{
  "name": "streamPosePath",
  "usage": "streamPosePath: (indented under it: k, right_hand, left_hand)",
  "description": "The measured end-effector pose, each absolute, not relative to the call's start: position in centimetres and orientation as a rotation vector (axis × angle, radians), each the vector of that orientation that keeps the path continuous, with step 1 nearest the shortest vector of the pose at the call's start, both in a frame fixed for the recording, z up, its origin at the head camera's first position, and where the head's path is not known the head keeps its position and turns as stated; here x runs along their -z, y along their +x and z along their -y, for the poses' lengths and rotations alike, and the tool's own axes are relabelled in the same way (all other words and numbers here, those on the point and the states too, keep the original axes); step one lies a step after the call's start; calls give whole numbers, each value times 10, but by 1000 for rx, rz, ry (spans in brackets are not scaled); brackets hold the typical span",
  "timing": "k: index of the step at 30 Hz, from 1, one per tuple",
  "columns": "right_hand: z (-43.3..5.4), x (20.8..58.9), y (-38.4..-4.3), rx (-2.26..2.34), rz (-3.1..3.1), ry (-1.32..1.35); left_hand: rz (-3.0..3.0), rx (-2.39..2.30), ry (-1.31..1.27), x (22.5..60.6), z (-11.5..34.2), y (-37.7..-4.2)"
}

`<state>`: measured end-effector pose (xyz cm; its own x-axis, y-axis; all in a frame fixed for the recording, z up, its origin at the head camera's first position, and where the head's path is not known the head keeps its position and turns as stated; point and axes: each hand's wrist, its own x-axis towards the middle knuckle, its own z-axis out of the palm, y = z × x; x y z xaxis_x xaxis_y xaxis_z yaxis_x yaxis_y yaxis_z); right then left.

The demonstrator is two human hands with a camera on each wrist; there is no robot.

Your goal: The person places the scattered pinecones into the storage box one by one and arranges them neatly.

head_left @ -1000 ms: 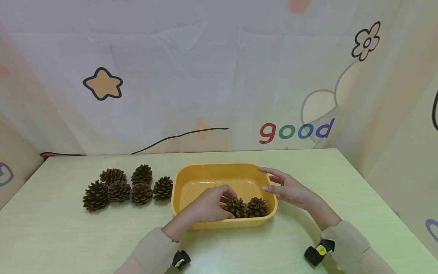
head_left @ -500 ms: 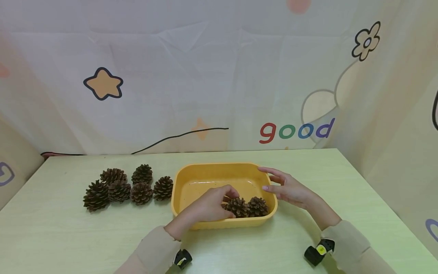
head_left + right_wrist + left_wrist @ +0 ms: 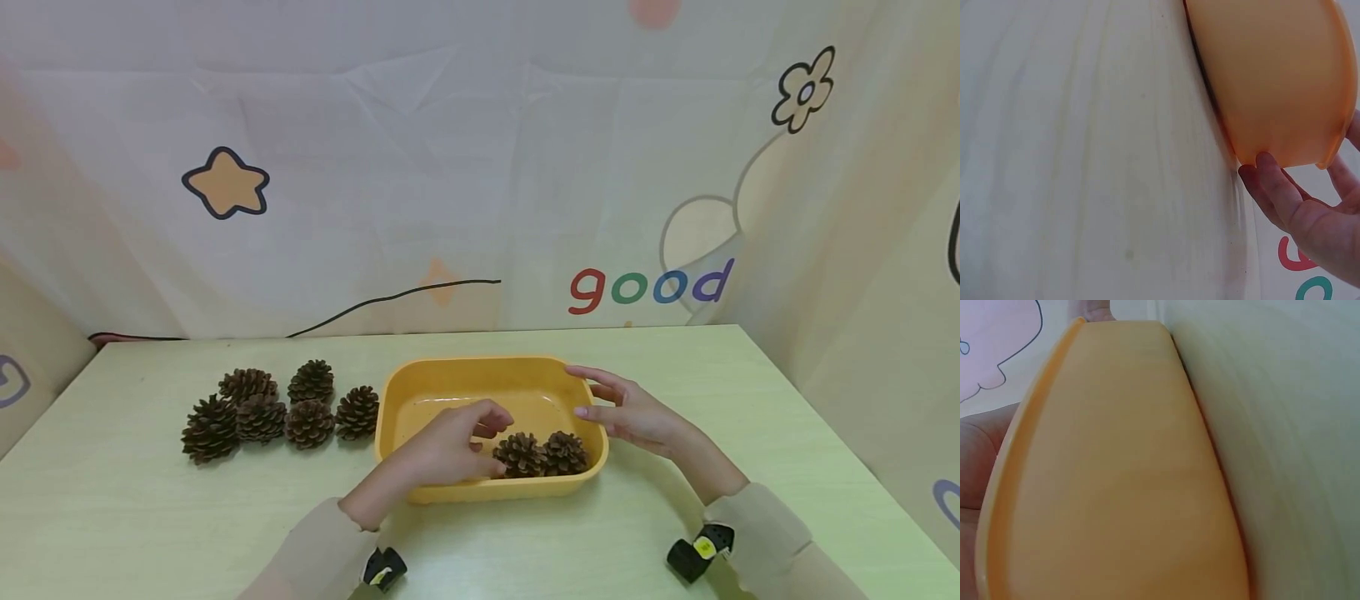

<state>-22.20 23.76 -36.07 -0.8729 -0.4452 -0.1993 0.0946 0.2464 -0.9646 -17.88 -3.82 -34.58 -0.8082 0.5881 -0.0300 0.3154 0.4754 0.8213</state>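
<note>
A yellow plastic basin (image 3: 465,492) stands on the table with two pine cones inside, at its front right corner. My left hand (image 3: 457,442) reaches over the front rim, its fingers loosely bent and holding nothing. Just right of its fingertips sits the nearer pine cone (image 3: 520,456); the other pine cone (image 3: 565,454) lies against the right wall. My right hand (image 3: 637,417) grips the basin's right end, thumb over the rim and fingers along the outside. In the left wrist view the basin wall (image 3: 1129,456) hides most of the left hand.
Left of the basin, several pine cones (image 3: 261,418) lie grouped on the pale green table (image 3: 135,517). The closest, a single pine cone (image 3: 357,413), is right beside the basin's left wall. A printed curtain (image 3: 450,167) hangs behind the table.
The left hand has let go of the nearer pine cone and drawn back slightly to the left. The right hand and the basin have stayed in place.
</note>
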Motion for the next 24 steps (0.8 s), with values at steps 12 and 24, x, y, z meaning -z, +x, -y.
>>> streamPosePath:
  k: [12, 24]
  right_hand:
    - [-239, 360, -222, 1657, -2092, -336]
    - [-238, 360, -222, 1653, -2095, -334]
  left_hand:
    - [-2443, -1362, 790, 337, 64, -172]
    - [-2518, -1451, 765, 327, 92, -169]
